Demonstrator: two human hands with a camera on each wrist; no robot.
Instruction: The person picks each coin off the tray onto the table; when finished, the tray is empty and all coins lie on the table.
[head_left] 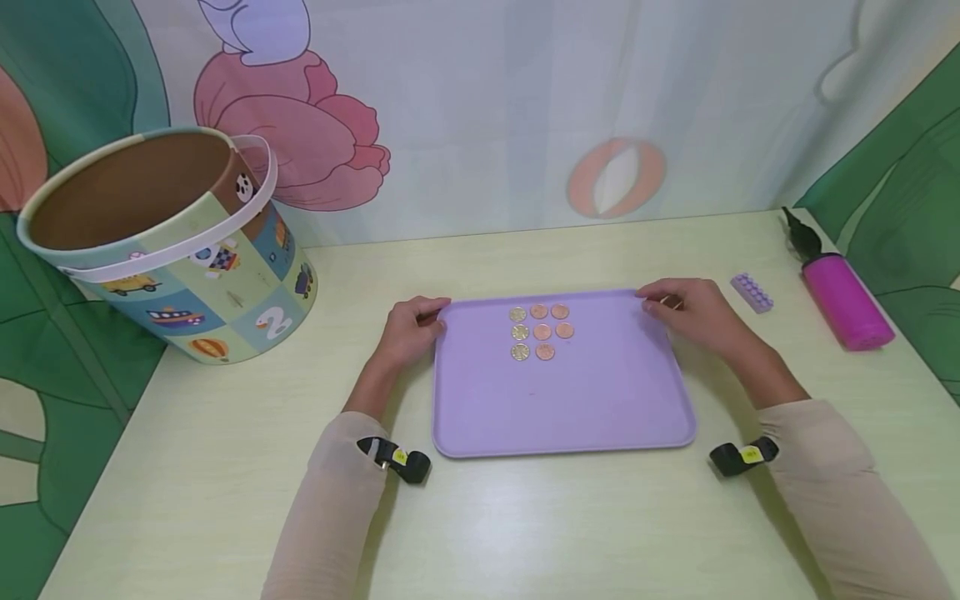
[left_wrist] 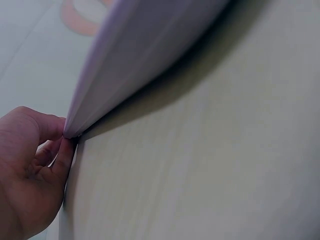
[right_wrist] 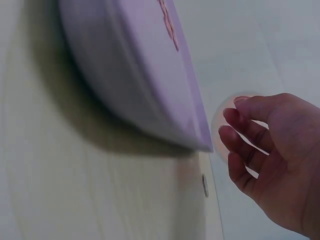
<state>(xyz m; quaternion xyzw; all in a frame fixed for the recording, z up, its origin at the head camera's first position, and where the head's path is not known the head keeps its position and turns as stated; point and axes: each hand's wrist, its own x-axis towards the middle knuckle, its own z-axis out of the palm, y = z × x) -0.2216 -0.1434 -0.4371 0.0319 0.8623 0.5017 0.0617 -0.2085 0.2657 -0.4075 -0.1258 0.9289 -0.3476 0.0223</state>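
Observation:
A purple tray [head_left: 570, 408] lies on the table, bearing several coins [head_left: 542, 332] in short rows: gold-coloured ones on the left, copper-coloured ones beside them. My left hand [head_left: 408, 333] pinches the tray's back left corner; the left wrist view shows thumb and fingers [left_wrist: 61, 155] meeting at that corner. Near the back right corner is my right hand [head_left: 697, 312]. In the right wrist view its loosely bent fingers [right_wrist: 245, 145] are apart from the tray's corner [right_wrist: 205, 142] and hold nothing. A single coin [right_wrist: 205, 185] lies on the table beside that corner.
On the left stands a large patterned bucket [head_left: 225, 292] with a white handle. A lilac toy brick [head_left: 752, 292] lies right of my right hand, and a magenta hand pump [head_left: 847, 302] with a black nozzle lies farther right. A printed curtain [head_left: 480, 125] hangs behind the table.

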